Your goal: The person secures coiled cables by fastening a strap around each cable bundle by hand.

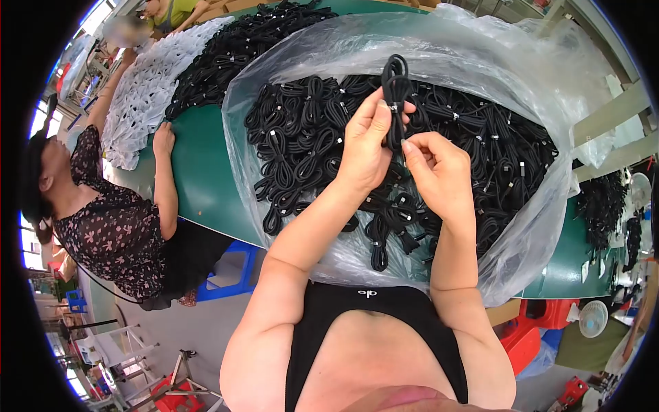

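Observation:
A coiled black cable bundle [396, 81] stands upright in my left hand [366, 145], whose fingers are wrapped round its middle. My right hand [439, 172] pinches at the lower end of the same bundle, thumb and forefinger together. Both hands are above a large heap of similar coiled black cables [302, 110], some showing light metal connectors. The heap lies in a wide, open clear plastic bag [240, 103] spread on the green table.
The green table [202, 175] carries another black cable pile [226, 58] and pale plastic pouches [147, 89]. A co-worker [113, 226] sits at the left; another person [171, 14] is behind. A blue stool [230, 271] and red stools [525, 336] stand below the table.

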Tool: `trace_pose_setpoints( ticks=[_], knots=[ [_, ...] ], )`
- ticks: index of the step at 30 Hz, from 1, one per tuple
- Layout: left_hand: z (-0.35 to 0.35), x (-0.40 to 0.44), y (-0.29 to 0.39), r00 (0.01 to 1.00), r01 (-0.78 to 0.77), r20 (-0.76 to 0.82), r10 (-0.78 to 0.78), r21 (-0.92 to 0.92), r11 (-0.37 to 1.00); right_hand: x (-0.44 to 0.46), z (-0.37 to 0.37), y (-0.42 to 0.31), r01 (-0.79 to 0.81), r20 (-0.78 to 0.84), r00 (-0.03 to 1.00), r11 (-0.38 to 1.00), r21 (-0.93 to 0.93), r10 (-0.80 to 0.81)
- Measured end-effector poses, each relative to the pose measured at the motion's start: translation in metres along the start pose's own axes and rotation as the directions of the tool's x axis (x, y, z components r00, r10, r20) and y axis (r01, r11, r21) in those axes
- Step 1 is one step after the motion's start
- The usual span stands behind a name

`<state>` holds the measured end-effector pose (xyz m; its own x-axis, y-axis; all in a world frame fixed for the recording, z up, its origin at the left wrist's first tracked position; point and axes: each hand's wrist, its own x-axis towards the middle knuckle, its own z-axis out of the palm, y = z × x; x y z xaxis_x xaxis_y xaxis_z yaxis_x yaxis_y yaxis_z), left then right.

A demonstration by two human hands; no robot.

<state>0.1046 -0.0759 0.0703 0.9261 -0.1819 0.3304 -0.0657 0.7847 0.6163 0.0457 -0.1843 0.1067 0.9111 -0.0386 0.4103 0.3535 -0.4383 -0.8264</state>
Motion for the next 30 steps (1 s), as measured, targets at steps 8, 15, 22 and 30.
trace_pose_setpoints(
  ticks=[8, 15, 22, 30],
  knots=[
    [0.015, -0.017, -0.010, 0.991, 0.116, 0.080, -0.112, -0.048, 0.992, -0.004, -0.009, 0.001, 0.088, -0.337, 0.939, 0.996, 0.029, -0.073],
    [0.019, -0.028, 0.005, 0.941, 0.239, 0.205, -0.269, 0.160, 0.958, -0.007, -0.033, 0.012, 0.206, -0.378, 0.913, 0.973, 0.107, -0.152],
    [0.022, -0.027, 0.003, 0.955, -0.155, 0.284, -0.090, 0.732, 0.663, -0.006, -0.041, 0.010, 0.198, -0.235, 0.952, 0.980, -0.008, -0.194],
    [0.018, -0.037, 0.022, 0.952, -0.220, 0.285, -0.110, 0.888, 0.404, -0.003, -0.032, 0.011, 0.208, -0.294, 0.933, 0.978, -0.023, -0.205]
  ],
)
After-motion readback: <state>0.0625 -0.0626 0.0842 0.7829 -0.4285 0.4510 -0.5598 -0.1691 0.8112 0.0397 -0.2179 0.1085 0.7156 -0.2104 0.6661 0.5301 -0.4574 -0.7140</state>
